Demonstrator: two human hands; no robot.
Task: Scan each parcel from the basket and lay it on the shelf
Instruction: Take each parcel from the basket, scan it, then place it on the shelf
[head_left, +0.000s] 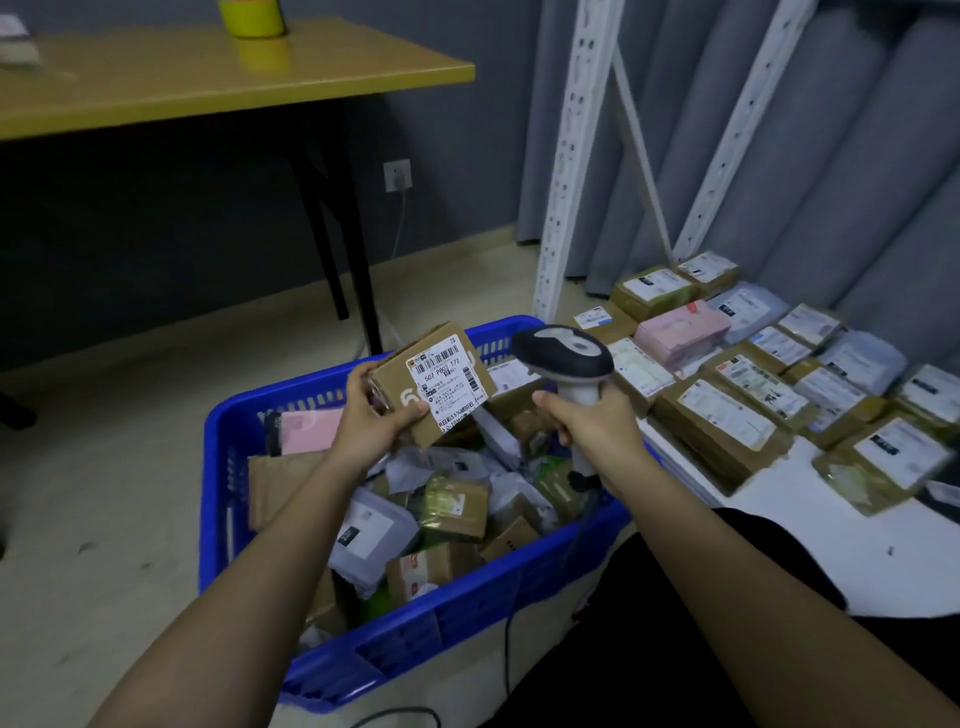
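Observation:
My left hand (370, 415) grips a small brown cardboard parcel (435, 384) by its lower left corner, tilted, with its white barcode label facing up. My right hand (587, 423) grips the white handle of a grey and white barcode scanner (563, 351), whose head sits just right of the parcel's label. Both are held above the blue plastic basket (249, 410), which is filled with several mixed parcels and mailer bags. The low white shelf (810, 540) at the right carries several parcels laid flat in rows, labels up.
A yellow-topped table (218, 78) with black legs stands at the back left, a yellow-green container (253, 18) on it. White perforated shelf uprights (571, 156) rise before grey curtains. A wall socket (397, 175) with a cable is behind. The scanner's cable hangs by the basket.

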